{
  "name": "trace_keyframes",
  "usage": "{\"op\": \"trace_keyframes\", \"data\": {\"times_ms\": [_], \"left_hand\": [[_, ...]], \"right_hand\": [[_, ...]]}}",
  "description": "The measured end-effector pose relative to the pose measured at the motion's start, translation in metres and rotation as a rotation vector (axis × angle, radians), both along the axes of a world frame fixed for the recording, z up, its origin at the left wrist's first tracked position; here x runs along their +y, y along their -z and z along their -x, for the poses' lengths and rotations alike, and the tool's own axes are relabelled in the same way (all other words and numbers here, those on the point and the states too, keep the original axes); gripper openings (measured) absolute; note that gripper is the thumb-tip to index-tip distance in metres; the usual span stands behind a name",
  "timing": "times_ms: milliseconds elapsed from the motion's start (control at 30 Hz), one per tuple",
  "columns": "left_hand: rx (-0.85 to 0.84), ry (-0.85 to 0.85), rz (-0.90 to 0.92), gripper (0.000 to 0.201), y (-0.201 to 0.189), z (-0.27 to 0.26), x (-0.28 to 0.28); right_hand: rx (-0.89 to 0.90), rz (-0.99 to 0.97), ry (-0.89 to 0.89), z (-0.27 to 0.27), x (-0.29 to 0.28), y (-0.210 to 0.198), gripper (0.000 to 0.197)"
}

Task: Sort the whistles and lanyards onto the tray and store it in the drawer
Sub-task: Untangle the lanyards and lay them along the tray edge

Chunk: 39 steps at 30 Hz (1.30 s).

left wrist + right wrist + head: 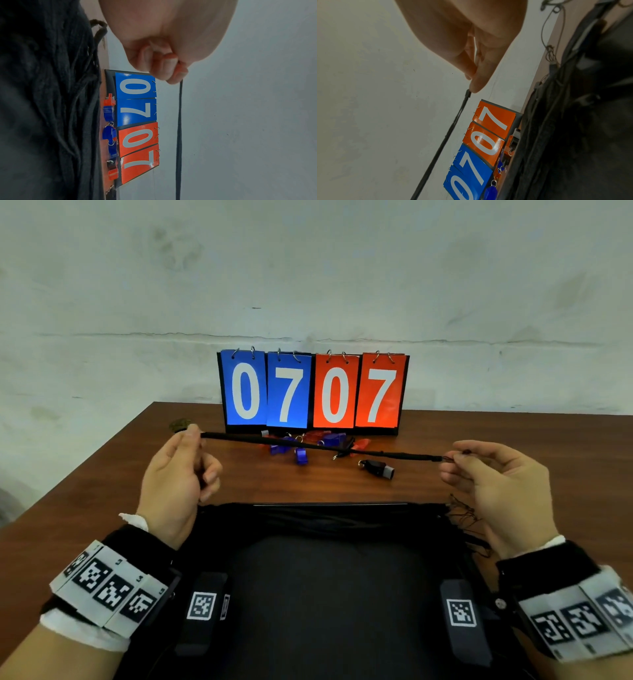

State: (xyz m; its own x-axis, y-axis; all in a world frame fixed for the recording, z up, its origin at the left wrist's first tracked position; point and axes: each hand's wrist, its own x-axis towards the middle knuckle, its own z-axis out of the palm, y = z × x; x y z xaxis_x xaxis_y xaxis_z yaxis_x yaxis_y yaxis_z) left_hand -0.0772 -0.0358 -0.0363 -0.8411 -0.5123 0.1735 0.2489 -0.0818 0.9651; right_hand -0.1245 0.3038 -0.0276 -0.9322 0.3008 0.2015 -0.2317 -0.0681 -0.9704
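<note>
Lanyard (318, 445) stretched taut above the desk (102, 474): left hand (178, 474) and right hand (493, 484) each pinch 1 end, probably straightening it for the tray (325, 594) below. Whistles (301, 455) wait behind.

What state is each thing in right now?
Lanyard: stretched taut in the air.
Left hand: pinching one end.
Right hand: pinching the other end.
Tray: on the table, other lanyards laid along its far edge.
Whistles: loose on the table, not on the tray.
Scoreboard: upright, reads 07 07.
</note>
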Motion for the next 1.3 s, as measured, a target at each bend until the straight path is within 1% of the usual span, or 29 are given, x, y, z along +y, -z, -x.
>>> {"op": "trace_keyframes", "data": {"times_ms": [67,167,300,400,433,500,533,600,667,767,800,900,933,1033,1100,1133,1167,1233,1300], "left_hand": [[-0.024,-0.1,-0.013,0.031,0.002,0.003,-0.005],[-0.066,-0.178,0.035,0.036,0.005,0.006,-0.01],[-0.158,-0.22,0.116,0.032,0.008,0.007,-0.018],[-0.218,-0.238,0.112,0.027,0.009,0.006,-0.02],[-0.246,-0.239,0.138,0.025,0.009,0.005,-0.019],[-0.291,-0.218,0.219,0.028,0.009,0.004,-0.017],[-0.303,-0.198,0.247,0.027,0.009,0.003,-0.015],[-0.353,-0.152,0.262,0.024,0.008,0.002,-0.015],[-0.404,-0.118,0.267,0.023,0.008,0.001,-0.016],[-0.452,-0.099,0.331,0.018,0.01,0.001,-0.019],[-0.456,-0.091,0.342,0.02,0.011,0.002,-0.02],[-0.461,-0.058,0.353,0.035,0.014,0.003,-0.022],[-0.462,-0.051,0.356,0.037,0.016,0.004,-0.024],[-0.443,-0.1,0.362,0.039,0.019,0.006,-0.025],[-0.4,-0.148,0.371,0.055,0.019,0.007,-0.026],[-0.362,-0.172,0.379,0.058,0.018,0.008,-0.026],[-0.297,-0.204,0.381,0.055,0.016,0.007,-0.025],[-0.124,-0.247,0.331,0.036,0.012,0.005,-0.023],[-0.028,-0.193,0.257,0.019,0.005,0.003,-0.017]], "right_hand": [[0.008,-0.001,0.032,0.002,0.003,0.0,0.015],[-0.005,-0.015,0.061,0.005,0.01,0.0,0.017],[-0.002,-0.093,0.088,0.004,0.019,-0.004,0.015],[-0.072,-0.169,0.06,0.003,0.027,-0.006,0.015],[-0.11,-0.203,0.038,0.004,0.029,-0.006,0.015],[-0.211,-0.299,-0.025,0.006,0.031,-0.005,0.014],[-0.266,-0.351,-0.061,0.007,0.031,-0.004,0.014],[-0.355,-0.435,-0.126,0.007,0.03,-0.003,0.014],[-0.411,-0.49,-0.155,0.007,0.029,-0.003,0.013],[-0.449,-0.545,-0.156,0.007,0.029,-0.003,0.013],[-0.457,-0.559,-0.152,0.008,0.03,-0.003,0.013],[-0.47,-0.61,-0.13,0.009,0.031,-0.002,0.012],[-0.477,-0.631,-0.127,0.009,0.032,-0.002,0.012],[-0.51,-0.707,-0.128,0.009,0.033,-0.003,0.009],[-0.497,-0.748,-0.117,0.008,0.032,-0.005,0.006],[-0.464,-0.767,-0.105,0.007,0.032,-0.006,0.005],[-0.418,-0.784,-0.089,0.005,0.032,-0.006,0.005],[-0.34,-0.794,-0.06,0.003,0.031,-0.009,0.006],[-0.286,-0.752,-0.045,0.001,0.03,-0.011,0.007]]}}
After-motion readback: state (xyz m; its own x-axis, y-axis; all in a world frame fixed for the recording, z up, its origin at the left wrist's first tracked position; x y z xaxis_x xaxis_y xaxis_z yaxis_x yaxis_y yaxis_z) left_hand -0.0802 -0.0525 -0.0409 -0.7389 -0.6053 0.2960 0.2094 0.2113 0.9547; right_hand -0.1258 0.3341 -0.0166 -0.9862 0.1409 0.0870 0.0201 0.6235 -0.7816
